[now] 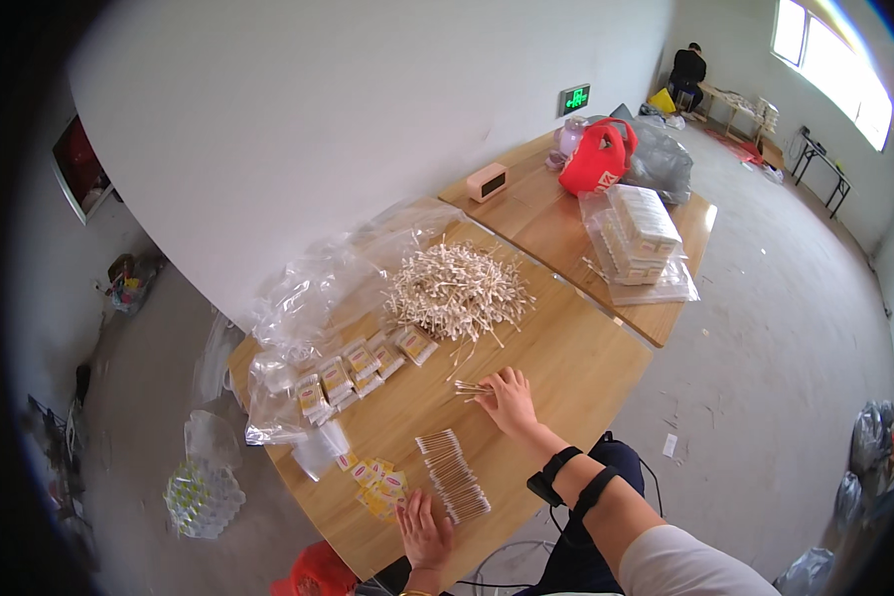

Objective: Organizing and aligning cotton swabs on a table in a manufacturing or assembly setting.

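Note:
My right hand (pixel 510 401) is closed on a few cotton swabs (pixel 470 389), just in front of a big loose pile of cotton swabs (pixel 457 288). My left hand (pixel 425 531) lies on the table with its fingers stretched out, holding nothing. Beside its fingertips is a scatter of small yellow and white cards (pixel 380 484). Between both hands a row of cotton swabs (pixel 453 477) lies side by side on the wood. Small filled packets (pixel 363 368) with yellow and white labels stand in rows left of the pile.
Clear plastic bags (pixel 313 288) cover the table's wall side. On the adjoining table (pixel 536 228) are a pink clock (pixel 487 183), a red bag (pixel 598 159) and stacked white packs (pixel 646 223). A person (pixel 687 70) sits at the far end of the room. Bubble wrap (pixel 204 502) lies on the floor.

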Tool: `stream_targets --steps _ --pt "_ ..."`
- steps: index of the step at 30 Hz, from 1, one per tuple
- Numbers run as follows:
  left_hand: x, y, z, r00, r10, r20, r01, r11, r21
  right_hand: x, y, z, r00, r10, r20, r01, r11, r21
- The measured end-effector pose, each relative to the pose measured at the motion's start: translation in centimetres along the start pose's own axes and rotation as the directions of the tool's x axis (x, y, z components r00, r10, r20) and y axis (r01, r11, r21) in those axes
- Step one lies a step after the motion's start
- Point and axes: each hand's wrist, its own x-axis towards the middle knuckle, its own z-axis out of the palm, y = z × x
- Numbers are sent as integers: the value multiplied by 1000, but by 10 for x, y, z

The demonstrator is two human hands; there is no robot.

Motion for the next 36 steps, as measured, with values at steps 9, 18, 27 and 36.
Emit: stream_targets --steps 9,18,27,36 --pt "1 -3 -1 1000 -11 21 12 1000 -14 8 -15 15 994 -106 20 104 991 85" --pt "-2 -4 0 1000 -3 0 3 999 -32 4 -61 45 931 -304 203 252 936 244" --pt "31 15 -27 998 49 -26 -51 994 -98 6 -18 9 936 -272 223 240 958 160" --pt "148 3 14 989 -8 150 -18 985 172 5 -28 21 942 -287 174 266 955 133"
